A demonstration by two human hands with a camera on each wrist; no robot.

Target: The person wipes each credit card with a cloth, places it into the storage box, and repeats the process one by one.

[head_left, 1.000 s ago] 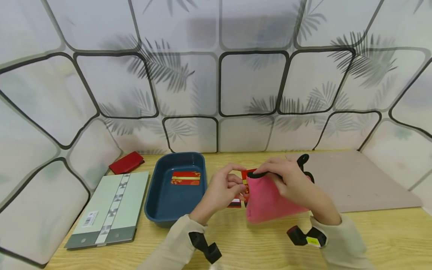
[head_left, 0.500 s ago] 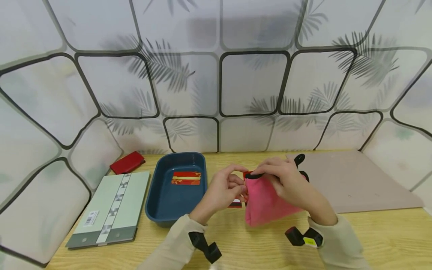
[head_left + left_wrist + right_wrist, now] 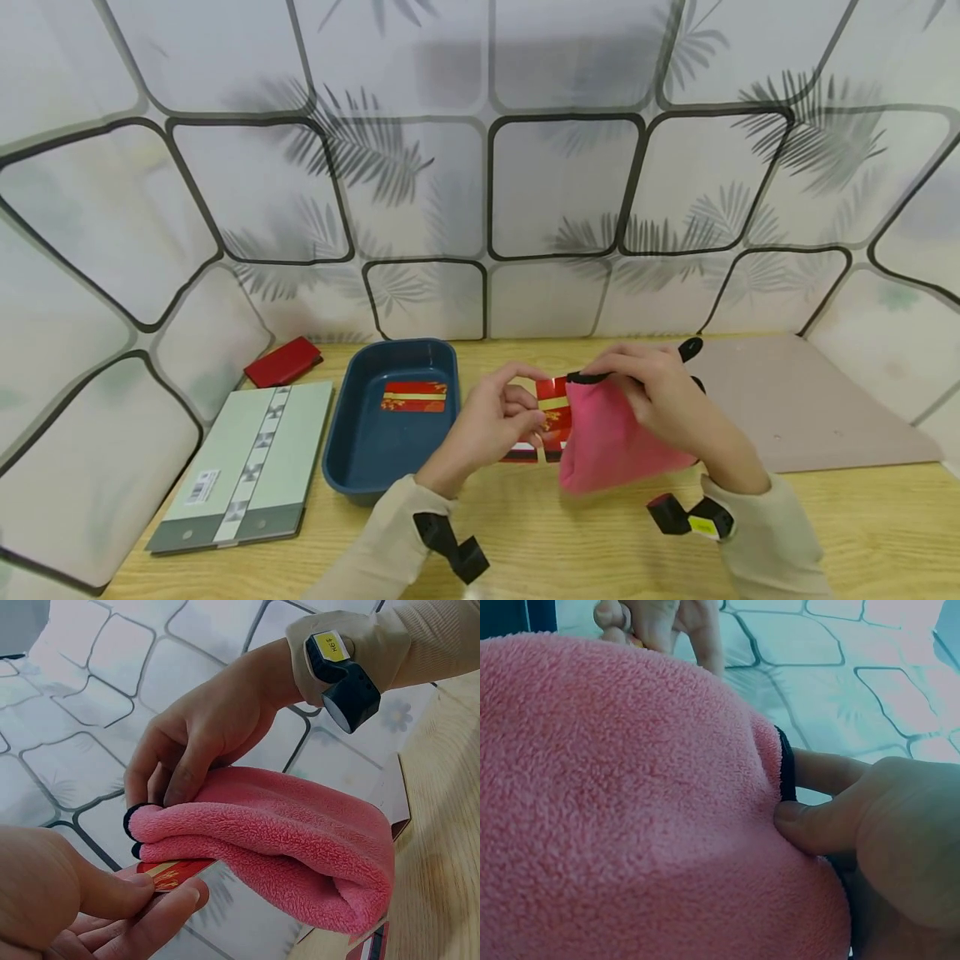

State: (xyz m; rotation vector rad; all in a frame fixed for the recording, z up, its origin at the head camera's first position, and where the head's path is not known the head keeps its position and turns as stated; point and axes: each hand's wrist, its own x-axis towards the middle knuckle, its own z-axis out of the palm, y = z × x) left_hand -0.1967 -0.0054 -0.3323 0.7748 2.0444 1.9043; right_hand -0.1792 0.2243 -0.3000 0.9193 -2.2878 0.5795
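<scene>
In the head view, my left hand [image 3: 491,422] pinches a red card [image 3: 554,398] with a gold band. Thumb and fingertips hold that card in the left wrist view, where its far part lies beneath a folded pink fleecy cloth [image 3: 262,817]. My right hand [image 3: 660,398] grips this cloth by its black edging, the thumb pressing the pink side in the right wrist view. A black loop [image 3: 691,348] sticks out past the right hand. Under the hands, partly hidden, lies another red piece [image 3: 519,452] with a white and dark stripe.
Left of the hands is a blue tray [image 3: 375,454] holding a red and gold card [image 3: 414,397]. Farther left lie a pale green folder [image 3: 225,450] and a red wallet-like case [image 3: 283,362]. A flat pinkish-grey board [image 3: 802,408] covers the right side of the wooden table [image 3: 570,550].
The pink cloth first shifted slightly left over the red card, then moved right with my right hand, baring more of the card. My left hand stays nearly in place.
</scene>
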